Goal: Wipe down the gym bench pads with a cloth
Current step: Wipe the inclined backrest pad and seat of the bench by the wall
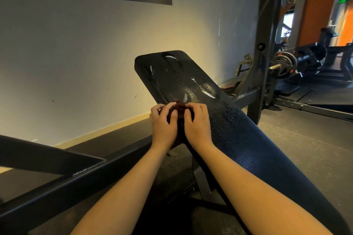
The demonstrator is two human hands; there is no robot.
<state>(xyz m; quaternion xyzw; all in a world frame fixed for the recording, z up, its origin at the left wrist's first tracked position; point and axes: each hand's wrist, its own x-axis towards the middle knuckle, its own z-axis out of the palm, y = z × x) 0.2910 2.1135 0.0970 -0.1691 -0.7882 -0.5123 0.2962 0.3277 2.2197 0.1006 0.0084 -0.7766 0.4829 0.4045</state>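
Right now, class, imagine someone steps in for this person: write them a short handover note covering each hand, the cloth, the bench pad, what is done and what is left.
Left hand: fingers curled on the cloth.
Right hand: also grips the cloth.
Cloth: dark, bunched between both hands at the left edge of the inclined bench pad.
Done: the pad is wetted; wet streaks and droplets cover its upper part.
Left: probably wiping those streaks off, up to the top edge.
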